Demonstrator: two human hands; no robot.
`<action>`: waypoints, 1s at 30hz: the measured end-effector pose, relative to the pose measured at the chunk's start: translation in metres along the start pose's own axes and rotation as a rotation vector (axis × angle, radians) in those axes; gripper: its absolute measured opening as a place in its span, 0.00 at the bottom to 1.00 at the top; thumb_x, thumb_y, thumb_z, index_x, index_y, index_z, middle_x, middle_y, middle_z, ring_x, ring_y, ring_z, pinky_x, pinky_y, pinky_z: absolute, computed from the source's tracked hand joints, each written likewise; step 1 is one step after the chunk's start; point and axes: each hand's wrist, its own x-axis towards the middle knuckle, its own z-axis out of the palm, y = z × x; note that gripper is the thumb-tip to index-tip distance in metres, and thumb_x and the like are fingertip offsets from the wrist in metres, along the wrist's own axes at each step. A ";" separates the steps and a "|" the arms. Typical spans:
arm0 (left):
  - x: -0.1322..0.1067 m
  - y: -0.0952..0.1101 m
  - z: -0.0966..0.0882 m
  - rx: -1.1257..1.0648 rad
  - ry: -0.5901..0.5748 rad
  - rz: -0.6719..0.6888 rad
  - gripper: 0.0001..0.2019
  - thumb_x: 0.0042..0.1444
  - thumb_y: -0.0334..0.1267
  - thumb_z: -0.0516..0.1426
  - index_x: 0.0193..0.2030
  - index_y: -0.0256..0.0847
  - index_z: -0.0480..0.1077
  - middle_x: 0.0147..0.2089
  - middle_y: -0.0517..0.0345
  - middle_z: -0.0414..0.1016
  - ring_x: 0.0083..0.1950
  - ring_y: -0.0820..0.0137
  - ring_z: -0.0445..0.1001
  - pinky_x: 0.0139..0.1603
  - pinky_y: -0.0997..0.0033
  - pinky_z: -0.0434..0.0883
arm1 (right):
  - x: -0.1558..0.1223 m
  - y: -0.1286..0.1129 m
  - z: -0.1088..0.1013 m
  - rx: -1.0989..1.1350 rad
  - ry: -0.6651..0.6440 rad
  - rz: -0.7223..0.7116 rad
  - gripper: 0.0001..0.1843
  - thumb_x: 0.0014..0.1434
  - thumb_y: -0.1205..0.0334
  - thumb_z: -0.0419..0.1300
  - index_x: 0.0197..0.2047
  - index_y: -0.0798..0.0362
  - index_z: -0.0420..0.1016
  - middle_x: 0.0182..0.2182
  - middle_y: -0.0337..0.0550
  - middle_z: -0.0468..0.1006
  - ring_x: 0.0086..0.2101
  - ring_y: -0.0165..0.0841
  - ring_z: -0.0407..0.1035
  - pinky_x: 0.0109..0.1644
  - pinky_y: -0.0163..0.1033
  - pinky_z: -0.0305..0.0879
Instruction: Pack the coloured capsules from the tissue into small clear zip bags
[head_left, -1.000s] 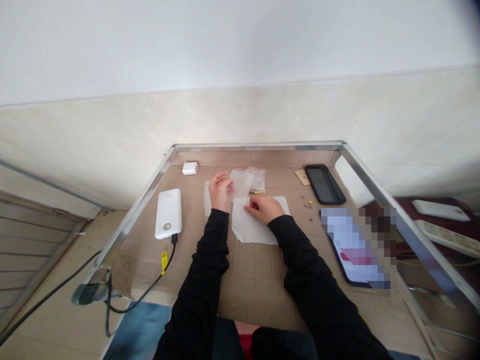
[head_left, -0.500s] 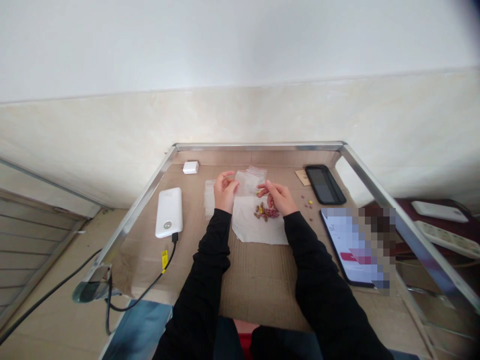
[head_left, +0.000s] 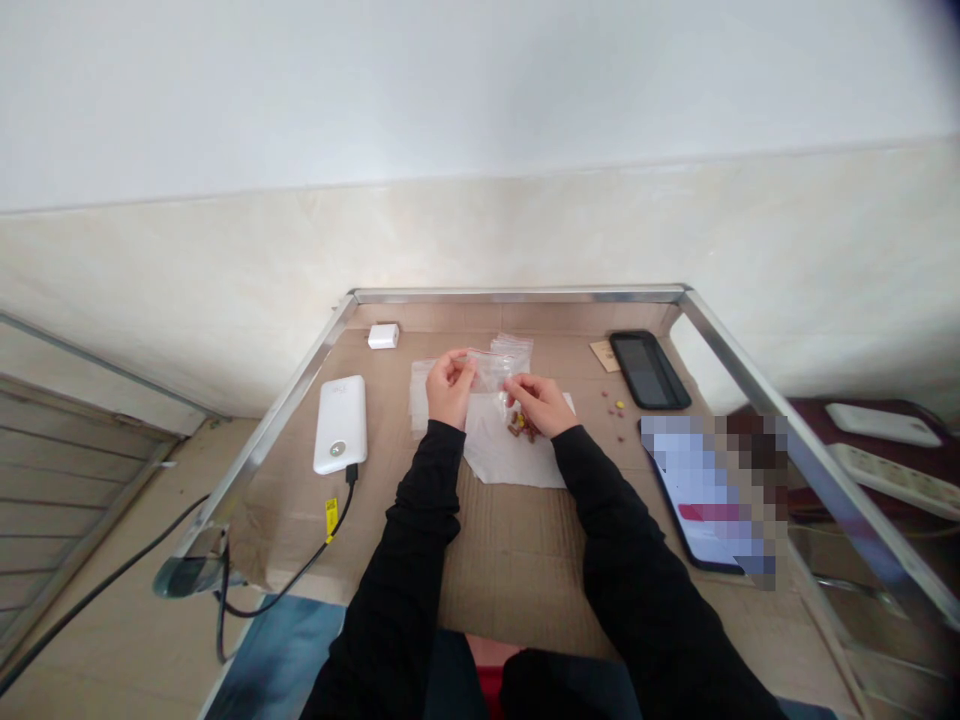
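A small clear zip bag (head_left: 491, 370) is spread between my hands above the paper. My left hand (head_left: 451, 385) pinches its left side between thumb and fingers. At the bag's right side, my right hand (head_left: 538, 400) is closed, its thumb and finger pressed together on the plastic; any smaller thing in the fingers is hidden. Below lies a white paper sheet (head_left: 510, 465) bearing a pile of small brown and yellow capsules or beads (head_left: 523, 425), partly covered by my right hand. More flat zip bags (head_left: 418, 400) lie left of my left hand, and others (head_left: 514, 343) lie behind.
To the left are a white power bank (head_left: 340, 425) with a black cable (head_left: 346, 510) and a white adapter (head_left: 383, 336). On the right, several loose pieces (head_left: 619, 405) lie near a black phone (head_left: 649, 370) and a larger lit phone (head_left: 697, 500). A metal rail (head_left: 517, 295) edges the cardboard-covered surface.
My right hand has moved left and in from over the pile to the bag's side. The bag now appears raised and stretched between both hands.
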 end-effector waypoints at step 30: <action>0.004 -0.019 -0.034 1.253 0.069 0.099 0.35 0.41 0.58 0.54 0.55 0.45 0.59 0.62 0.45 0.48 0.59 0.50 0.51 0.53 0.51 0.55 | -0.004 0.016 -0.004 -0.968 0.239 -0.121 0.15 0.52 0.53 0.53 0.41 0.45 0.73 0.43 0.47 0.68 0.46 0.43 0.53 0.45 0.45 0.49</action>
